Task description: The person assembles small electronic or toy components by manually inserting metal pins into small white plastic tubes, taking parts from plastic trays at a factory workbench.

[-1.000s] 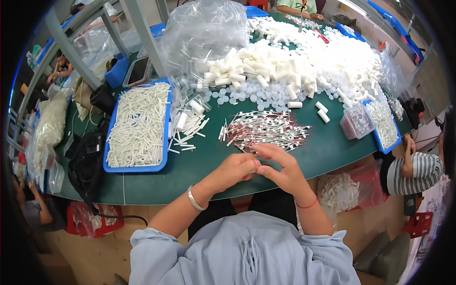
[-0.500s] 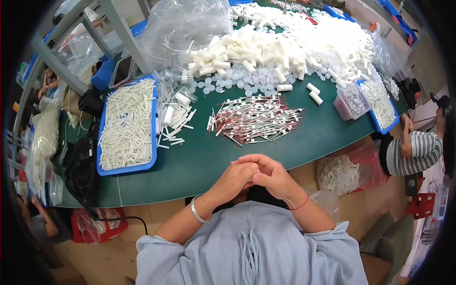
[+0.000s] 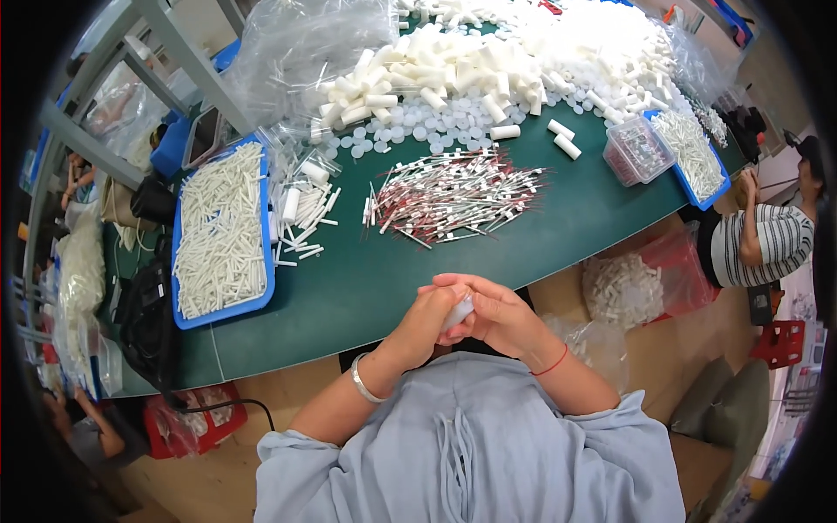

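Observation:
Both hands meet in front of my body at the table's near edge, fingers closed together. Between them a small whitish, smooth cylinder-like piece (image 3: 459,312) shows, its ends covered by fingers. My left hand (image 3: 420,324), below a silver bangle, wraps it from the left. My right hand (image 3: 506,321), with a red string at the wrist, closes on it from the right. Just beyond lies a heap of thin red-wired parts with white pieces (image 3: 453,196). Behind that are translucent round caps (image 3: 418,131) and a big pile of white cylinders (image 3: 462,65).
A blue tray (image 3: 271,283) of thin white tubes stands at left, with loose tubes (image 3: 309,209) beside it. At right are a clear plastic box (image 3: 639,152) and another blue tray (image 3: 720,193). A person in a striped shirt (image 3: 767,242) sits beyond a red crate (image 3: 680,270).
The whitish piece now shows between my hands, where fingers covered nearly all of it before. My hands stay together, and the view has shifted slightly.

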The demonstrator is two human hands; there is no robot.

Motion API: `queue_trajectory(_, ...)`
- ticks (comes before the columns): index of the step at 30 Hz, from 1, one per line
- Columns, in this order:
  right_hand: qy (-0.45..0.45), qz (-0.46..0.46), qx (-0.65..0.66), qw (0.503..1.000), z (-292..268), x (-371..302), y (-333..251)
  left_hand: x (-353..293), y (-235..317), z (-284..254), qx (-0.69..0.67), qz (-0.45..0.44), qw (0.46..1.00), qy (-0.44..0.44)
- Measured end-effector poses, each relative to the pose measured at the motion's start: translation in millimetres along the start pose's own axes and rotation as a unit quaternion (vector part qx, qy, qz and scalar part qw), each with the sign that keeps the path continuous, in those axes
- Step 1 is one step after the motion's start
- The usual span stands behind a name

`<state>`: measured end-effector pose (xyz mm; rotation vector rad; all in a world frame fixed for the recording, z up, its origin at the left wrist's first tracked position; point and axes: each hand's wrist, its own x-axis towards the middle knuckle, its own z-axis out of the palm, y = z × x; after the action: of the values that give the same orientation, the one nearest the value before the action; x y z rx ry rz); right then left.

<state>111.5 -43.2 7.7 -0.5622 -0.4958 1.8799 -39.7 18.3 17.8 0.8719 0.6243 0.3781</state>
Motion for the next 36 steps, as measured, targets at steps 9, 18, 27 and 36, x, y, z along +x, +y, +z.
queue_trajectory(9, 0.023, -0.007, -0.033, 0.999, -2, -18, -4, 2, -18, 8, -0.02, -0.02, 1.0, 0.006)
queue_trajectory(18, 0.141, -0.313, -0.652, 0.676, -7, -62, 20, 20, -30, 32, -0.106, -0.069, 0.992, -0.025)
queue_trajectory(27, 0.251, -0.279, -0.663, 0.647, -32, -124, 48, 22, -78, 72, -0.067, -0.223, 0.972, -0.035)
queue_trajectory(36, 0.443, 0.023, -0.663, 0.603, -129, -270, 82, -2, -9, 19, 0.434, 0.282, 0.845, 0.133)
